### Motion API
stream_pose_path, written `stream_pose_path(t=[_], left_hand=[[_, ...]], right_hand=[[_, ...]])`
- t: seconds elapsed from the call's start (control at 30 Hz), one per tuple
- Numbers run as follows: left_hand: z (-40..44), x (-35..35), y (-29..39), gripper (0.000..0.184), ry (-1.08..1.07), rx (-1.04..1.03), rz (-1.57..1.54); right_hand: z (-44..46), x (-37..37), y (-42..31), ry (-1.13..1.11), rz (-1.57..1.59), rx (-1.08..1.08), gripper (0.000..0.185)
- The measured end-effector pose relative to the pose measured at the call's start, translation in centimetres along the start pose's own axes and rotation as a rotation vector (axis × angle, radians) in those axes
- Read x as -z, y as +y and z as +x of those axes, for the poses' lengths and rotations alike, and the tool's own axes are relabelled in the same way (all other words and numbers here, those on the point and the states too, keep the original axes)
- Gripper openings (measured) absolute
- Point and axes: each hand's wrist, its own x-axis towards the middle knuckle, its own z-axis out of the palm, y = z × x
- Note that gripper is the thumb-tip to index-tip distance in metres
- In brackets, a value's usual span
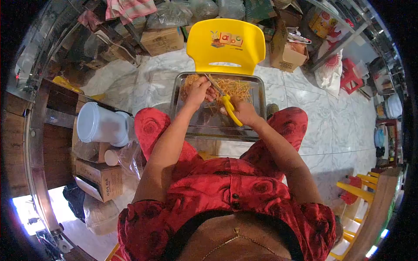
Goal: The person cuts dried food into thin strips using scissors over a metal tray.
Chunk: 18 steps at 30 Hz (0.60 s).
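Note:
My right hand (244,111) is closed round the yellow handles of a pair of scissors (228,107). The blades point up and left, toward the fingers of my left hand (200,92). Those fingers are pinched together on some thin orange-yellow dried strands, partly hidden by the hand itself. A loose heap of the same strands (238,88) lies across the far half of a metal tray (175,96), beneath both hands. Small bits are scattered on the tray's nearer part. Whether the blades are apart or together is too small to tell.
The tray's far edge meets a yellow plastic chair (226,48). White buckets (96,124) and a cardboard box (100,179) stand at the left. Another cardboard box (287,56) and a red stool (349,77) are at the far right. My knees flank the tray.

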Motion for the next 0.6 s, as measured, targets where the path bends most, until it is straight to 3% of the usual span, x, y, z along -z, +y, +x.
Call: stream_pose_path(t=[0.17,0.37,0.6], left_hand=[[0.1,0.2,-0.1,0.017,0.042,-0.117,0.047],[0.2,0.9,1.2,0.016,0.151,-0.129,-0.094],[-0.3,0.7,1.8,0.015,0.082,-0.134,-0.144]], right_hand=[[0.5,-0.6,0.9,-0.025,0.000,0.031,0.069],[-0.2,0.0,-0.3,-0.184,0.363,0.024,0.056],[0.9,-2.0,2.0,-0.230,0.606,-0.027,0.046]])
